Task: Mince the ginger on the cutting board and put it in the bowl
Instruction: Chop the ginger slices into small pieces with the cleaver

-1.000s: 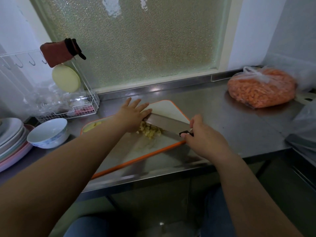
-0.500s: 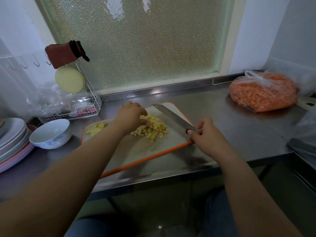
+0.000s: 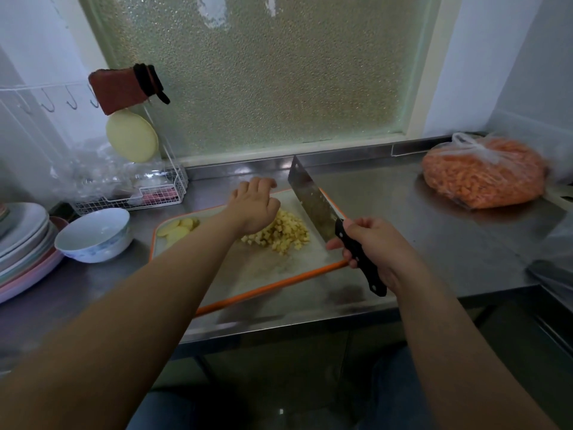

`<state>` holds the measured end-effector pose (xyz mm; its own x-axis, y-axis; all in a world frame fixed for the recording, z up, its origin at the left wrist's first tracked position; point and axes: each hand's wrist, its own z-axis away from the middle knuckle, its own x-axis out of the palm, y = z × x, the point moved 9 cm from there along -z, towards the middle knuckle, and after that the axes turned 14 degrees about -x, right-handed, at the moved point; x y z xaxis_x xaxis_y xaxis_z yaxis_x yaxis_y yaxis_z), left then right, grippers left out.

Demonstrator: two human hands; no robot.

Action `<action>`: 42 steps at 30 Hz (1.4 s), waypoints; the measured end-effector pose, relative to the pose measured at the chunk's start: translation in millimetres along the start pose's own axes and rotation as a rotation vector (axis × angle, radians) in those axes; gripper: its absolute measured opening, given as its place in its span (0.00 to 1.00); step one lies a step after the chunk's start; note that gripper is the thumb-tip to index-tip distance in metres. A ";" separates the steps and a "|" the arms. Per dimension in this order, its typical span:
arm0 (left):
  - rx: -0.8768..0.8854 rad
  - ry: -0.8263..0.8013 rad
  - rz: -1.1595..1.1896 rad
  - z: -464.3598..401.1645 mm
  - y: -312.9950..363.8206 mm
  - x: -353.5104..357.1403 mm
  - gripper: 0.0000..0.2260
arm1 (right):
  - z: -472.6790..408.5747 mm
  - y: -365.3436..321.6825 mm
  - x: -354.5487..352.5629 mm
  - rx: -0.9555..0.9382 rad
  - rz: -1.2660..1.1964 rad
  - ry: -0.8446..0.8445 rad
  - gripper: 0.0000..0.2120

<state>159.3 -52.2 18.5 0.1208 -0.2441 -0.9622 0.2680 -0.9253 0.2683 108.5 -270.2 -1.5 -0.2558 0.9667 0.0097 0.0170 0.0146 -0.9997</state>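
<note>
A pile of diced yellow ginger lies in the middle of the white cutting board with an orange rim. A few ginger slices sit at the board's left end. My left hand hovers over the pile's left side with its fingers curled loosely downward; whether it touches the pieces I cannot tell. My right hand grips the black handle of a cleaver, whose blade is lifted off the board and points up and away, right of the pile. A white bowl stands empty left of the board.
Stacked plates sit at the far left beside the bowl. A white wire rack stands behind them below the frosted window. A plastic bag of orange pieces lies at the back right of the steel counter.
The cleaver has come up off the ginger and board, its blade now raised and tilted. My left hand left the blade's spine and moved over the left side of the pile.
</note>
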 end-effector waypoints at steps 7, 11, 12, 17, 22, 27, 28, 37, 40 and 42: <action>0.031 0.167 0.038 -0.8 4.5 -1.4 0.10 | -2.3 0.3 14.3 0.027 -0.094 0.015 0.07; -0.014 0.110 -0.006 -4.0 4.3 3.8 0.13 | -5.7 2.1 16.6 0.024 -0.097 0.045 0.07; -0.010 0.115 0.002 -3.6 4.5 3.7 0.11 | -6.4 2.4 16.7 0.020 -0.090 0.053 0.08; 0.025 0.105 0.066 -1.2 4.4 10.8 0.23 | -7.2 1.4 19.9 -0.004 -0.053 0.064 0.08; 0.006 0.295 0.131 8.5 -19.7 -3.6 0.15 | -8.2 -0.6 26.6 -0.032 0.009 0.053 0.07; -0.347 0.400 0.082 14.5 -126.1 -22.0 0.23 | -6.3 -5.2 44.8 -0.050 0.056 0.006 0.07; -0.427 0.309 0.078 14.3 -149.8 -17.2 0.27 | -5.5 -6.6 51.3 -0.058 0.067 -0.012 0.08; -0.344 -0.054 0.167 29.9 -191.0 -7.1 0.38 | -5.3 -0.3 100.8 -0.067 0.138 -0.160 0.06; -0.336 -0.097 0.176 30.8 -196.7 -11.8 0.40 | -7.9 3.0 106.6 -0.065 0.130 -0.164 0.05; -0.354 -0.102 0.257 30.1 -204.3 -11.2 0.46 | -9.3 5.0 108.9 -0.056 0.136 -0.166 0.05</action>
<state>74.5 130.8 -27.0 0.1359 -0.4971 -0.8570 0.5542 -0.6789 0.4816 89.7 -162.5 -5.3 -0.4035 0.9053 -0.1328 0.1143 -0.0942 -0.9890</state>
